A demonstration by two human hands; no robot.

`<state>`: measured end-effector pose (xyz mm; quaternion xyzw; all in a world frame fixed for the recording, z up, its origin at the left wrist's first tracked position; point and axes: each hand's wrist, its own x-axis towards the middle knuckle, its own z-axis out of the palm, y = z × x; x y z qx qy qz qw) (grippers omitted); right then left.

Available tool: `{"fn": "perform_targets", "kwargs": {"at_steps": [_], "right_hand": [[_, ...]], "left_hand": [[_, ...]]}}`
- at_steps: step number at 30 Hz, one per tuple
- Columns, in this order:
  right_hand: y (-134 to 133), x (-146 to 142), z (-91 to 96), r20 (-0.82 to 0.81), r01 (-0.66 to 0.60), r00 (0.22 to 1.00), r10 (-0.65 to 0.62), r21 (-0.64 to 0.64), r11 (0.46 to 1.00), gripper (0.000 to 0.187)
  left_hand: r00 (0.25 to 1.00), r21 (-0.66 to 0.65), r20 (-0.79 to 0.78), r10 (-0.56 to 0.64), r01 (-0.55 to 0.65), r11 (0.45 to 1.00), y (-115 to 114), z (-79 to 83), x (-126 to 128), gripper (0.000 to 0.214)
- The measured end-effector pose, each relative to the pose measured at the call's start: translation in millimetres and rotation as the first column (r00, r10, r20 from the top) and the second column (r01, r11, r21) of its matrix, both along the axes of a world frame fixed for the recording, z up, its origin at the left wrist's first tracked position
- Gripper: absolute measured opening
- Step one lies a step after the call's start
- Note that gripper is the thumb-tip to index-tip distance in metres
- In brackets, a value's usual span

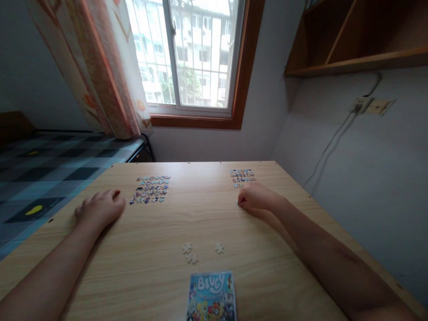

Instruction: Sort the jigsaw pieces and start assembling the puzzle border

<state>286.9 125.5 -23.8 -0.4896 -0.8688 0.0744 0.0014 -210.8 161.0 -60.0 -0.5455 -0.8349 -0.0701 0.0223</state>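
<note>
My left hand (99, 207) rests palm down on the wooden table (200, 223), fingers loosely curled, holding nothing, just left of a laid-out group of jigsaw pieces (150, 189). My right hand (257, 197) is closed in a pinch at the table surface, right below a smaller group of pieces (242, 177); what the fingertips hold is too small to name. Three pale, face-down pieces (200, 252) lie near the front middle. A blue puzzle picture card (211, 296) lies at the front edge.
A window (194, 53) with a wooden frame is behind the table, a curtain (100, 67) to its left. A bed with a checked cover (43, 169) stands on the left. A wooden shelf (354, 40) and a wall socket with cable (363, 104) are on the right wall.
</note>
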Motion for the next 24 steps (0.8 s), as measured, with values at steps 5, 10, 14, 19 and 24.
{"fn": "perform_targets", "kwargs": {"at_steps": [5, 10, 14, 19, 24], "right_hand": [[23, 49, -10.9, -0.048, 0.248, 0.968, -0.246, 0.064, 0.967, 0.022], [43, 66, -32.4, -0.118, 0.312, 0.947, -0.299, 0.121, 0.942, 0.025], [48, 57, -47.7, -0.199, 0.366, 0.922, -0.333, 0.166, 0.916, 0.024], [45, 48, -54.6, -0.28, 0.372, 0.908, -0.311, 0.203, 0.906, 0.023], [43, 47, -57.7, -0.317, 0.394, 0.894, -0.316, 0.221, 0.892, 0.022]], "left_hand": [[1.0, -0.017, -0.005, 0.003, -0.003, 1.0, -2, 2.4, 2, 0.068], [1.0, -0.042, -0.021, 0.008, -0.009, 0.999, -2, 4.4, 4, 0.067], [1.0, -0.039, -0.027, 0.015, -0.016, 0.999, -2, 4.4, 4, 0.067], [1.0, -0.009, -0.022, 0.006, -0.006, 1.0, -1, 1.2, 1, 0.065], [1.0, -0.007, -0.022, 0.004, -0.004, 1.0, 1, -1.7, -2, 0.065]]}}
